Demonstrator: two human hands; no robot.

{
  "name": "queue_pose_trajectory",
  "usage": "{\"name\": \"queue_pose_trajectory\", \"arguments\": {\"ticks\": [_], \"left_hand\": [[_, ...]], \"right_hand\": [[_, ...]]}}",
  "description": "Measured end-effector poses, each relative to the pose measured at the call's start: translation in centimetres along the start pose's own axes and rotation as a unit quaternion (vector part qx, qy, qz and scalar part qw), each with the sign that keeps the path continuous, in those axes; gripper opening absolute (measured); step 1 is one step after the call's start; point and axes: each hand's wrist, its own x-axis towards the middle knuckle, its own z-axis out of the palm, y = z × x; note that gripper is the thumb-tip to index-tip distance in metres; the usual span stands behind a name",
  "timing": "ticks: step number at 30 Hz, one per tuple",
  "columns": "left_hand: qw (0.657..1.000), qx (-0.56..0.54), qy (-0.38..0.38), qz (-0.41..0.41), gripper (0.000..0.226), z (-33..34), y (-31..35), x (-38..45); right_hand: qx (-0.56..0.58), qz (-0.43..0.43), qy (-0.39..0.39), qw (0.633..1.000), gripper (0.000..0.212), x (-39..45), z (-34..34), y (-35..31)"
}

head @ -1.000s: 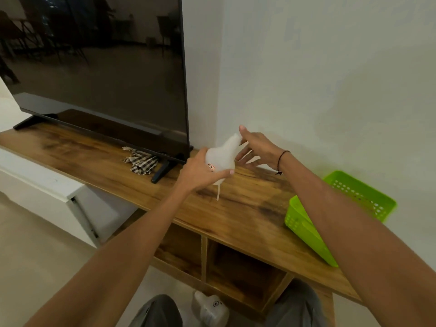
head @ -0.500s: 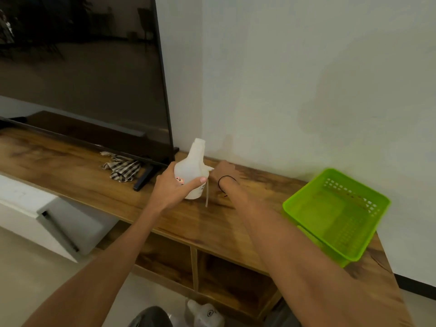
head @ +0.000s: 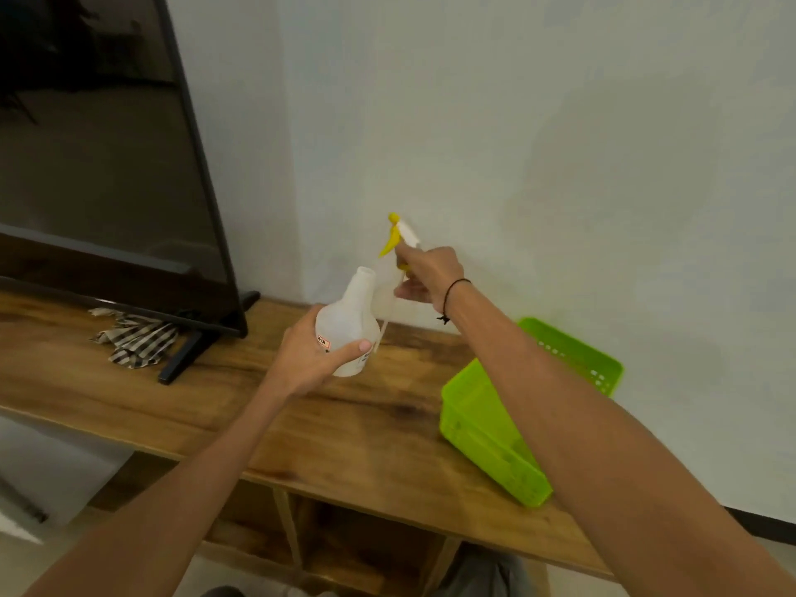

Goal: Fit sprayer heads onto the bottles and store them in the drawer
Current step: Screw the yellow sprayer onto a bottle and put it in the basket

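My left hand [head: 306, 359] grips a white translucent bottle [head: 351, 325] upright above the wooden TV stand [head: 258, 407]; its neck is bare. My right hand [head: 428, 273] holds a sprayer head [head: 398, 234] with a yellow trigger and white nozzle, raised just right of and above the bottle's mouth. The sprayer's thin dip tube [head: 385, 321] hangs down outside the bottle, along its right side. No drawer is in view.
A green plastic basket [head: 495, 437] sits at the stand's right end. A large TV [head: 99, 165] stands at the left with a checked cloth [head: 135, 340] by its foot. Open shelves [head: 344, 540] lie beneath the top. A white wall is behind.
My right hand has picked the sprayer head up from the stand top behind the bottle and raised it above the bottle's neck. The left hand keeps the bottle upright.
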Motion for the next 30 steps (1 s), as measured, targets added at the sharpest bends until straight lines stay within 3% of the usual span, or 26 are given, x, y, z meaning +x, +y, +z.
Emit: {"name": "queue_pose_trajectory", "arguments": {"ticks": [4, 7, 11, 21, 30], "left_hand": [[0.999, -0.010, -0.033, 0.020, 0.080, 3.6, 2.2, 1.6], [0.997, 0.018, -0.060, 0.048, 0.082, 5.8, 3.2, 2.2], [0.991, 0.068, -0.081, 0.080, 0.086, 7.8, 4.4, 3.0], [0.975, 0.129, -0.125, 0.131, 0.085, 9.7, 5.5, 3.9], [0.963, 0.156, -0.167, 0.144, 0.081, 7.2, 2.1, 2.3]], "right_hand": [[0.082, -0.063, 0.082, 0.991, 0.020, -1.1, -8.1, -1.5], [0.124, -0.121, 0.138, 0.975, 0.021, -2.2, -13.2, -2.1], [0.167, -0.171, 0.140, 0.961, 0.016, -3.8, -17.0, -2.6], [0.204, -0.184, 0.121, 0.954, 0.018, -5.4, -19.8, -1.8], [0.203, -0.162, 0.083, 0.962, 0.013, -7.0, -15.6, 2.9]]}}
